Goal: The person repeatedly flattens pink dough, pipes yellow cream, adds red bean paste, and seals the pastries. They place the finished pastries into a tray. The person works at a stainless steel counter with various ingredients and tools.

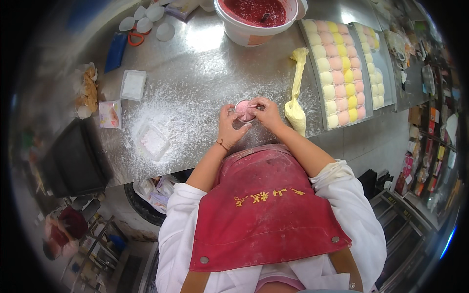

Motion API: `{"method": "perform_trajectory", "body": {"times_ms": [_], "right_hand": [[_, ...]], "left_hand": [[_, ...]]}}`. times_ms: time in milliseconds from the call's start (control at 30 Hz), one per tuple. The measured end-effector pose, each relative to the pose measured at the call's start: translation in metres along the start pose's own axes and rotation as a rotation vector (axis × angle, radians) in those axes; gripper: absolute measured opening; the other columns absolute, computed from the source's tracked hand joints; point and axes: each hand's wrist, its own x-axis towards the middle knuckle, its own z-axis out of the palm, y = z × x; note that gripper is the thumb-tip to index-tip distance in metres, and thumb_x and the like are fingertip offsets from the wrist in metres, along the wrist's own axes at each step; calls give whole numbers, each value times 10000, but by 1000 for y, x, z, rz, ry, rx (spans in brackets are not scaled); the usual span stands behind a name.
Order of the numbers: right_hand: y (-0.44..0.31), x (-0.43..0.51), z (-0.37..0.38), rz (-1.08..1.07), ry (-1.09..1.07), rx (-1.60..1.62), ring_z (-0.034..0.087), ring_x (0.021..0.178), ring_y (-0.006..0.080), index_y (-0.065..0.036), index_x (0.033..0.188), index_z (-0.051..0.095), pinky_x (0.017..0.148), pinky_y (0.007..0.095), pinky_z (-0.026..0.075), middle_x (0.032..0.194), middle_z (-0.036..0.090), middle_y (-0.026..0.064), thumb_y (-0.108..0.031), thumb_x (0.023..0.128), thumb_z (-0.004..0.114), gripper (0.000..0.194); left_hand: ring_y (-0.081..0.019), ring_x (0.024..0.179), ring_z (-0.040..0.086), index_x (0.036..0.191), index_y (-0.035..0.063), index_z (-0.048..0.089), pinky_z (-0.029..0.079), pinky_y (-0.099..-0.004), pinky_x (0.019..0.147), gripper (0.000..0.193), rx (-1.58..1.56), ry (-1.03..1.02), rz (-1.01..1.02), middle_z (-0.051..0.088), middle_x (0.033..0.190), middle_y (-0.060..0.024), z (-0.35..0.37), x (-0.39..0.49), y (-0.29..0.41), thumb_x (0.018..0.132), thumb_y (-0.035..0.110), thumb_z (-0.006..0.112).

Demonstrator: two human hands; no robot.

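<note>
On the floured steel table, a piece of pink dough [242, 109] sits in a small round cup, whose pale rim shows around it. My left hand [231, 125] curves around the cup's left side and front, its fingers against it. With its fingertips, my right hand [268, 112] pinches the gathered edge of the dough at the right. My fingers hide part of the dough and cup. Just right of that hand lies a piping bag [295, 111] of pale yellow filling. White powder [183, 117] is scattered widely to the left, around a clear square tub [152, 142] with pinkish-white powder inside.
A white bucket [243, 36] of red filling stands at the back. Trays [327, 122] of white, pink and yellow round pastries line the right. Leftward are a white-filled tub [133, 85], a pink packet [110, 114], a blue scraper [115, 53], plastic cups [165, 32] and a black bin [75, 161].
</note>
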Motion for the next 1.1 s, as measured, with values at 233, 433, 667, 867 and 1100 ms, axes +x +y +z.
{"method": "perform_trajectory", "body": {"times_ms": [233,433,667,867,1100], "right_hand": [[2,3,6,181,120,28,539,681,109,7,832,592,627,234,442,716,588,65,-87,636,673,232],[5,13,5,154,109,-347,556,711,195,-45,782,592,632,303,446,807,566,117,-194,591,699,265],[-8,11,22,-302,89,-590,446,1007,277,-69,1035,506,846,366,336,1054,499,120,-179,727,563,333],[-23,18,43,-368,-141,-905,314,1183,272,-102,1194,408,944,461,225,1229,411,90,-287,800,452,438],[-34,19,40,-318,-226,-966,283,1197,280,-111,1217,378,955,498,192,1221,403,109,-306,786,460,479]], "left_hand": [[-223,798,523,733,15,621,431,-283,676,141,-34,94,-223,481,996,-149,15,-7,-7,651,124,654],[-177,686,538,704,7,593,441,-260,601,147,-133,241,-354,541,848,-110,17,-8,1,634,109,671],[-144,699,527,917,17,490,437,-256,622,342,-364,255,-615,545,800,-70,17,-5,5,634,93,665],[-149,580,531,906,-6,495,462,-268,527,178,-610,148,-798,543,746,-68,-7,1,3,742,58,521],[-322,908,450,924,42,537,352,-375,807,266,426,465,-154,508,930,-150,-108,172,-93,696,174,576]]}}
